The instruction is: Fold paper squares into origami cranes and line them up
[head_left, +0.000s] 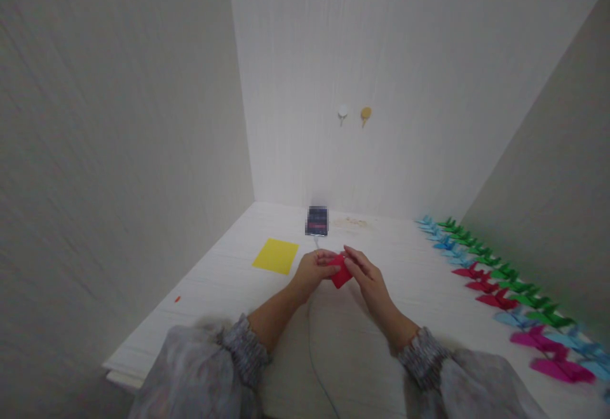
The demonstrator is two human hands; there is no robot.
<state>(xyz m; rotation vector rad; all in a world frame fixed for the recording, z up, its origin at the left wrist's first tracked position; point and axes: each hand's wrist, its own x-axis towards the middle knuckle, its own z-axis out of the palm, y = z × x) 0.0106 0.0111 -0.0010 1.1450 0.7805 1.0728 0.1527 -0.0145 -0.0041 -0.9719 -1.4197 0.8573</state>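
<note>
Head view: red folded paper (340, 275) is held above the middle of the bench (229, 298), between the two hands. Left hand (313, 273) grasps it at the left side, thumb laid over the front face. Right hand (369, 277) is curved about the upper right edge, thumb touching the paper; whether it pinches firmly cannot be told. One corner points down toward the wearer. Both forearms emerge from grey sleeves (190, 374) with gathered cuffs.

A pale cable (312, 349) passes below the hands and leads to a phone-like device (317, 220), its screen obscured, near the back wall (305, 88). Flat yellow paper (276, 256) lies left of the device, apart from the left hand. A small orange scrap (178, 299) is near the left edge. Along the right side, origami cranes (498, 298) stand in rows: green, blue, red and magenta. Two hooks, one white (342, 112), one tan (365, 114), are fixed to the wall.
</note>
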